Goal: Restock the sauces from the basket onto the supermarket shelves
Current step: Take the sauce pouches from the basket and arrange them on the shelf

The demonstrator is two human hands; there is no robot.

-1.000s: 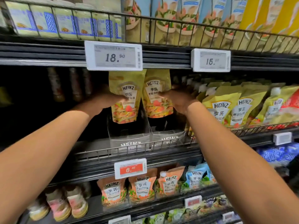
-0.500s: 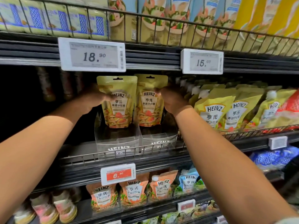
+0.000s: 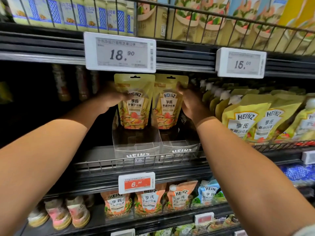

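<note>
Two sauce pouches are up in the middle of the frame, one per hand. Left hand (image 3: 111, 97) is wrapped round the left edge of the left pouch (image 3: 134, 108), thumb over the front by the logo. Right hand (image 3: 190, 103) is clamped on the right edge of the right pouch (image 3: 167, 108), though that side is a bit blurry, so I can't make out the finger detail. Both pouches are upright, side by side, with their edges meeting, right under the 18.90 price tag (image 3: 120, 52).

Below them on the middle shelf (image 3: 95, 154) sit two clear trays, left tray (image 3: 136, 145) and right tray (image 3: 179, 148), each with a white logo on the front. The pouch bottoms are above the tray floors.

Further right on the same shelf is a packed row of yellow pouches (image 3: 247, 120) under the 15.00 tag (image 3: 240, 63). Lower centre has a red 6.90 tag (image 3: 136, 183) with orange pouches (image 3: 117, 204) under it. Upper left is a row of pale jars (image 3: 68, 14) behind a wire rail.
</note>
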